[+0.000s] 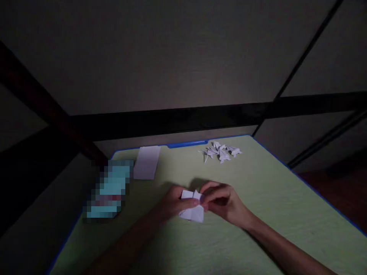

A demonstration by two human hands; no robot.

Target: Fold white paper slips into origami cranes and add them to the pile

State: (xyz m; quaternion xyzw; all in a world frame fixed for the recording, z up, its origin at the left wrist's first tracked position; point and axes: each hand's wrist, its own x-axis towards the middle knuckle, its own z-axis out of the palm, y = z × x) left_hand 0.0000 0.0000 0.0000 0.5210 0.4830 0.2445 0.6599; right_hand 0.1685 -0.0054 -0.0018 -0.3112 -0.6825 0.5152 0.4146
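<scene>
- Left hand [174,201] and right hand [228,202] are clamped on the folded white paper [195,214], held between them over the tabletop [266,191].
- Layers are best kept aligned while each crease is pinched flat.

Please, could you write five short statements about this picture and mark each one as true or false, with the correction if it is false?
1. The left hand and the right hand both hold the white folded paper. True.
2. The flat paper lies left of the small folded pieces. True.
3. The small folded pieces lie nearer to the person than the hands. False: they lie farther away.
4. The table is edged in blue. True.
5. The flat paper lies under the left hand. False: it lies apart, farther back.
</scene>
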